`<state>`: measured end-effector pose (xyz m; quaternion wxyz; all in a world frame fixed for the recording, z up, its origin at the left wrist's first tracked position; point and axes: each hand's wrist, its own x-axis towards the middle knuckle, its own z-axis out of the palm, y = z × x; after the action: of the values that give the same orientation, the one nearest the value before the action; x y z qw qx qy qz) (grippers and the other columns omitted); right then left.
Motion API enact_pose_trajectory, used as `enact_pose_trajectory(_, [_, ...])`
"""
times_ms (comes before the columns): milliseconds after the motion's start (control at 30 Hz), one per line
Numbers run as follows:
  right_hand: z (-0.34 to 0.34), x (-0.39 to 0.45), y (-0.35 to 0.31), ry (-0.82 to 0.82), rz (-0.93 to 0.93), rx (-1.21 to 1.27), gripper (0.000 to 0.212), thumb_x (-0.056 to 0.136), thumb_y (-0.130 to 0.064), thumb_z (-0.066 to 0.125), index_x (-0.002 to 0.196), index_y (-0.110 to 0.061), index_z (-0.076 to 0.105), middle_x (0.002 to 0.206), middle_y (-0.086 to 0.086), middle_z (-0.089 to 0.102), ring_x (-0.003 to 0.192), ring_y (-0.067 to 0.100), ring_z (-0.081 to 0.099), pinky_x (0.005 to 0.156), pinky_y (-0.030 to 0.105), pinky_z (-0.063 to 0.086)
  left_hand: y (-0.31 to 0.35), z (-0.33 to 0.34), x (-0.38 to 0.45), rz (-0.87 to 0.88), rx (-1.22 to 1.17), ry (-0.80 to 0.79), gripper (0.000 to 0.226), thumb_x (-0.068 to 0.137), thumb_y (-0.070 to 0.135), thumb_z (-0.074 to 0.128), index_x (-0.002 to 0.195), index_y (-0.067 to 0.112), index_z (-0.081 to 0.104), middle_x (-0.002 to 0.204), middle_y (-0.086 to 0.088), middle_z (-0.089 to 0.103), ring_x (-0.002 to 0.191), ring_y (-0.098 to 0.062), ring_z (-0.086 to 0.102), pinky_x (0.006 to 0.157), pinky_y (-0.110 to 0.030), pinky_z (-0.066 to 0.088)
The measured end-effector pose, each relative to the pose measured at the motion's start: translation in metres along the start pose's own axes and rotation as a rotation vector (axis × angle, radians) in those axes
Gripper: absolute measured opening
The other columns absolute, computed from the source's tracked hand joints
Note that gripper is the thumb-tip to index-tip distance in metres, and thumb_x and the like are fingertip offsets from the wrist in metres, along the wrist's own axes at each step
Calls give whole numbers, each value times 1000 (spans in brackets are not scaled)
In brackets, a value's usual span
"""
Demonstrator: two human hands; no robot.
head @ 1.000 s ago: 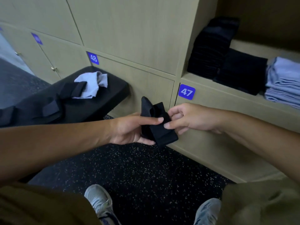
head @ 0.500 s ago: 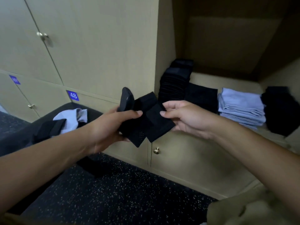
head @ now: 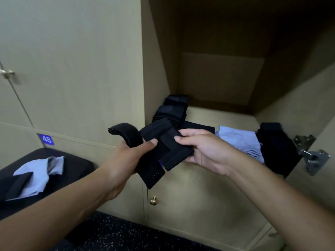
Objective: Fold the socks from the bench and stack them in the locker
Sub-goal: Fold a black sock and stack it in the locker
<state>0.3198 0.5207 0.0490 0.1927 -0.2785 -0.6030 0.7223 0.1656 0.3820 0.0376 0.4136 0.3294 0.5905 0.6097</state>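
At frame centre, the left hand (head: pixel 125 158) and right hand (head: pixel 203 151) are both gripping a folded black sock pair (head: pixel 163 151), its long axis slanting lower-left to upper-right toward the open locker shelf (head: pixel 226 115), lying nearer the right hand.

We see two bare forearms, the left (head: pixel 54 205) and the right (head: pixel 272 192), ending in bare hands, left (head: pixel 123 160) and right (head: pixel 204 153); no sleeves, rings or watch show.
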Motion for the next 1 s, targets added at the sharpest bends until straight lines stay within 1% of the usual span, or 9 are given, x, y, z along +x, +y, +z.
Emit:
enact_pose_trajectory(133, [-9,1,-4,-17,-27,25,35,93,-3,66,128,-4,66,122,15,73,119,28,67,97,36,58,0,7,11,78,-44,60,20,99,22,65,117,21,71,110,3,78,105,-14,74,101,-39,53])
enact_pose_trajectory(300, [-11,4,-2,1,-42,154,33,94,3,62,127,0,66,121,16,73,116,28,69,96,35,58,-3,14,22,120,-75,59,21,99,20,65,119,15,70,111,0,78,107,-15,73,97,-36,55])
enact_pose_trajectory(467, [-15,2,-7,7,-74,125,30,96,-3,61,125,-1,67,121,16,73,115,26,70,94,33,58,1,17,35,194,-29,87,17,98,20,67,102,3,68,98,-4,78,97,-17,74,81,-28,57])
enact_pose_trajectory(600, [-19,6,-7,65,-108,154,31,97,-7,62,127,1,65,122,19,72,117,30,69,97,37,57,1,22,40,192,-56,53,26,96,18,68,112,-3,65,104,-12,76,99,-20,74,84,-29,61])
enact_pose_trajectory(633, [-20,5,-9,68,-104,111,31,97,-8,62,126,0,66,121,18,73,117,30,69,98,38,57,1,22,41,207,-44,57,25,96,18,68,107,-4,63,99,-11,76,95,-18,74,81,-27,61])
enact_pose_trajectory(700, [-21,1,-13,64,-92,-47,27,97,-11,63,123,-5,68,118,14,75,114,27,70,97,38,57,4,21,45,244,-5,91,20,95,18,69,91,1,60,79,-5,69,77,-9,69,67,-18,56])
enact_pose_trajectory(767, [-22,0,-16,67,-93,-126,24,97,-12,63,120,-6,70,115,13,76,109,26,72,95,39,58,6,19,49,274,39,118,20,95,20,70,83,7,58,73,0,64,71,-6,64,61,-16,51])
enact_pose_trajectory(867, [-26,6,-19,143,-119,10,25,96,-9,63,118,2,68,117,20,74,104,28,72,87,34,61,6,14,52,276,127,118,30,98,26,65,79,4,62,77,-7,70,72,-11,65,69,-25,54])
enact_pose_trajectory(1000, [-32,17,-22,182,-125,241,31,97,-9,61,126,1,65,122,16,72,113,27,71,90,32,61,2,8,50,217,190,69,32,100,32,61,81,7,66,79,-7,73,70,-10,64,73,-28,50])
